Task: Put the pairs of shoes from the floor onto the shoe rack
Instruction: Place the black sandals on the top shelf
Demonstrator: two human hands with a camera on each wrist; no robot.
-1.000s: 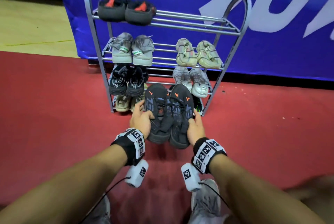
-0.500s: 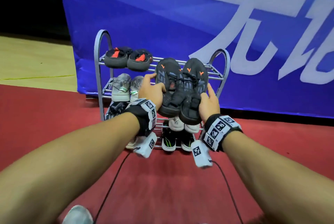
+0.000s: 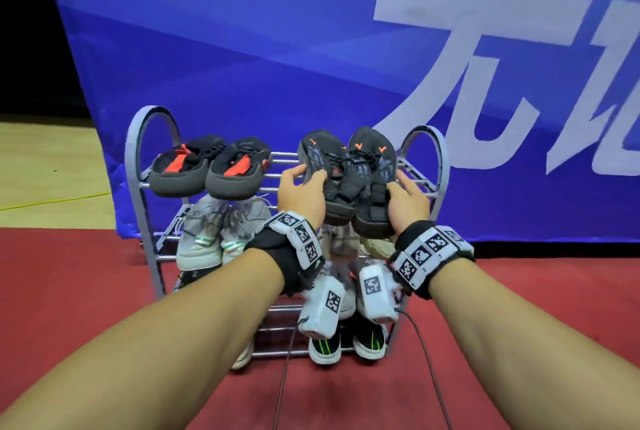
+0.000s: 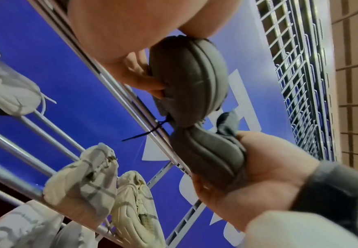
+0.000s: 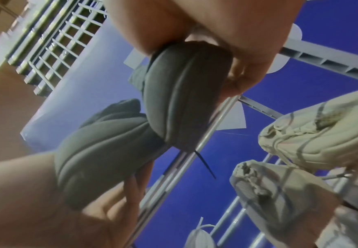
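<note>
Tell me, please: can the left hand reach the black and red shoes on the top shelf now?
Probably not yet. The left hand grips one dark shoe of the pair being placed; the black and red shoes sit unobstructed just beside it.

A: Backdrop — large blue banner (image 3: 242, 48) behind everything, oversized white characters (image 3: 485, 58) across its right half. Hangs down to the floor.

B: Floor?

A: Red carpet (image 3: 69, 291) in the foreground. Pale wooden flooring (image 3: 45, 169) far left, a thin yellow line (image 3: 52, 201) running across it. Dark, unlit space (image 3: 24, 31) above that.

B: Anything overhead?

A: Wrist views look upward: a grey metal lattice (image 4: 297, 83) beside the banner, tan panelled surface (image 4: 356, 83) next to it. Blurred, cannot say what either belongs to.

B: Cables?

A: Thin dark cable (image 3: 282, 391) trailing over the carpet.
</note>
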